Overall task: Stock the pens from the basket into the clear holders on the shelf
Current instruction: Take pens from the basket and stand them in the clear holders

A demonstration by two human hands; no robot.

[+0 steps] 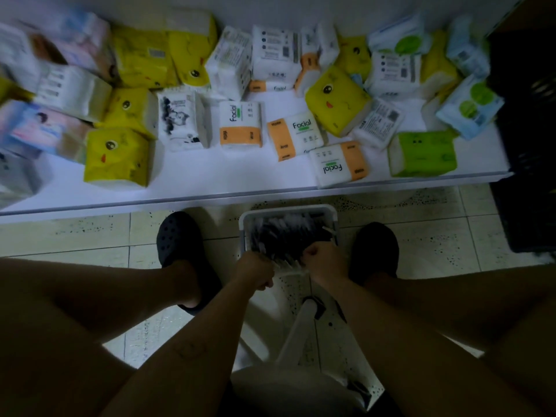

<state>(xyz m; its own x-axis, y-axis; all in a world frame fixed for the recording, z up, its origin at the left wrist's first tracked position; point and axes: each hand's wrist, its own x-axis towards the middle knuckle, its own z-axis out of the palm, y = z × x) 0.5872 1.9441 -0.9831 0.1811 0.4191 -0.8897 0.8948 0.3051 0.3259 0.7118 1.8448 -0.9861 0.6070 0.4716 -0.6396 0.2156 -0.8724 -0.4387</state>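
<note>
My left hand (pixel 255 270) and right hand (pixel 323 260) were both down at the near edge of the white basket (pixel 288 209), which sat on the floor tiles between my dark shoes (pixel 177 239), just below the front edge of the shelf (pixel 240 191). The pens (pixel 285 236) lay in a dark, loose heap inside it. My right fingers were curled tight round a bunch of them. My left fingers were curled too, at the near left corner, but I could not tell whether round pens or the rim.

To do this well, I judged I should take a modest bundle, line the barrels up one way, and squeeze evenly so none slid out on the lift. The shelf showed only tissue packs (pixel 240 123); no clear holders were in view, so I would need to find them first.
</note>
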